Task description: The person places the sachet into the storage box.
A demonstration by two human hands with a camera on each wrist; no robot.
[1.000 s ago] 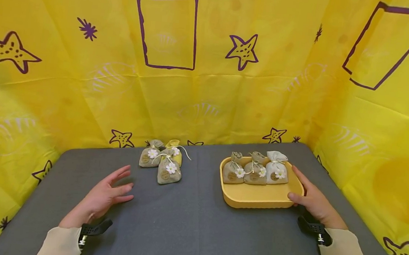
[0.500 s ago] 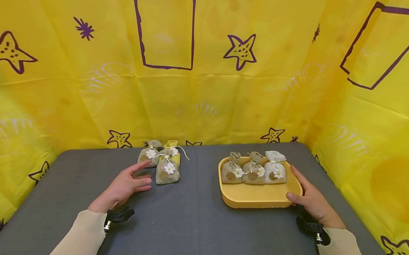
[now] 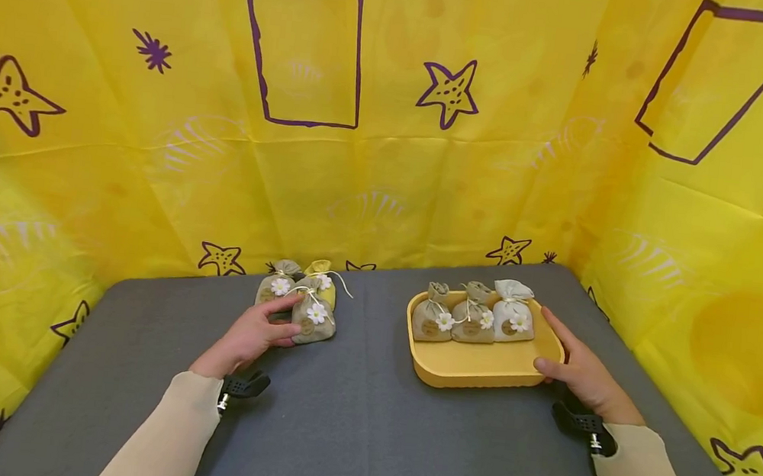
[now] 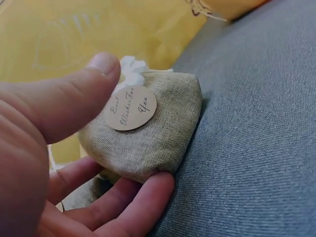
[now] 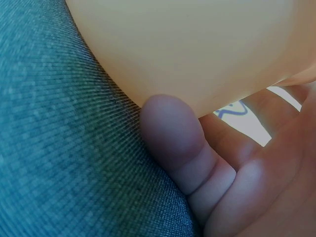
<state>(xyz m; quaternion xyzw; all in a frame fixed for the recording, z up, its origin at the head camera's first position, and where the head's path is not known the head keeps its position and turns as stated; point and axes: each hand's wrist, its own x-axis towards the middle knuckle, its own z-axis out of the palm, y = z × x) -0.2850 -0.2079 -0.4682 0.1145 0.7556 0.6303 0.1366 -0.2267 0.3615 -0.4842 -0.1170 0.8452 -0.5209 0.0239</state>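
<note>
At the left of the table, my left hand (image 3: 255, 335) holds the front beige drawstring sachet (image 3: 313, 322), which bears a white flower. In the left wrist view, the thumb lies over the sachet's round tag (image 4: 131, 108) and the fingers (image 4: 143, 200) curl at its lower edge. Close behind it stand another beige sachet (image 3: 271, 286) and a yellow sachet (image 3: 328, 294). My right hand (image 3: 587, 377) grips the right end of a yellow tray (image 3: 479, 366), thumb at the rim. Two brown sachets (image 3: 430, 323) and a white sachet (image 3: 513, 331) stand in a row inside it.
A grey cloth covers the table (image 3: 362, 435). Yellow patterned fabric (image 3: 387, 177) rises behind the table and along its sides. Each wrist carries a black camera strap (image 3: 246, 385).
My left hand has moved right and forward to the front beige sachet and taken hold of it. My right hand stays on the tray, and the tray has not moved.
</note>
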